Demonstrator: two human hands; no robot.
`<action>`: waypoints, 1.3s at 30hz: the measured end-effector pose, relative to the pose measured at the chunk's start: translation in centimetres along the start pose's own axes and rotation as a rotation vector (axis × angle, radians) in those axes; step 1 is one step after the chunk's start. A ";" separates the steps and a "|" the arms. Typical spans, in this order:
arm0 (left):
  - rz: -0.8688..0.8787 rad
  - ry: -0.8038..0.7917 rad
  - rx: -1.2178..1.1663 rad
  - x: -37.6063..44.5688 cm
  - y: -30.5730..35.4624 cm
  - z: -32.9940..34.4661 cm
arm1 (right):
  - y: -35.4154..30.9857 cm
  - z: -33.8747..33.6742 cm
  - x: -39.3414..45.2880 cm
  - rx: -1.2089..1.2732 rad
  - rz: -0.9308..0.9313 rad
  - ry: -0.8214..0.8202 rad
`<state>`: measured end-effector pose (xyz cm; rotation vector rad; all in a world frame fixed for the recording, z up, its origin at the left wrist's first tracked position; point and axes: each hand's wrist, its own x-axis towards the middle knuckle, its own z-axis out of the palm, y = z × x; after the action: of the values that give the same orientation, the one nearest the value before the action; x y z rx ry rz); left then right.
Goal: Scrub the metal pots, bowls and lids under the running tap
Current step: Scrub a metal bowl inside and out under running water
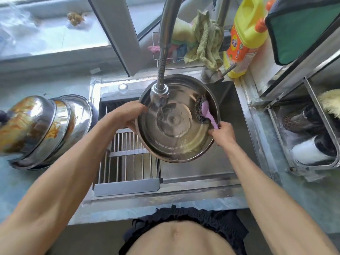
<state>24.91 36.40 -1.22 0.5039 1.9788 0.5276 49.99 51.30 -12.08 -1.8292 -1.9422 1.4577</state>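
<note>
Scrubbing step under way: left hand grips rim of metal bowl beneath running tap; right hand clasps handled scourer against far inner wall. Next, likely: rotate bowl. Soiled bowls wait beyond left hand.
</note>
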 end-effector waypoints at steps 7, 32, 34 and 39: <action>0.120 0.150 -0.224 -1.5 -2.0 4.1 | -1.8 -0.2 -2.8 -0.861 -0.362 0.062; 0.067 0.362 -0.568 -0.5 -5.6 8.6 | -4.3 1.9 -3.9 -1.127 -0.388 -0.085; 0.060 0.383 -0.596 -0.7 -5.1 8.9 | -4.9 2.0 -3.9 -1.107 -0.357 -0.123; 0.027 0.409 -0.628 -0.8 -4.8 9.8 | -5.7 3.9 -6.4 -0.813 -0.214 -0.497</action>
<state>33.42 33.49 -7.44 0.0239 2.0358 1.2924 45.09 44.97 -7.08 -1.4484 -3.2215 1.2193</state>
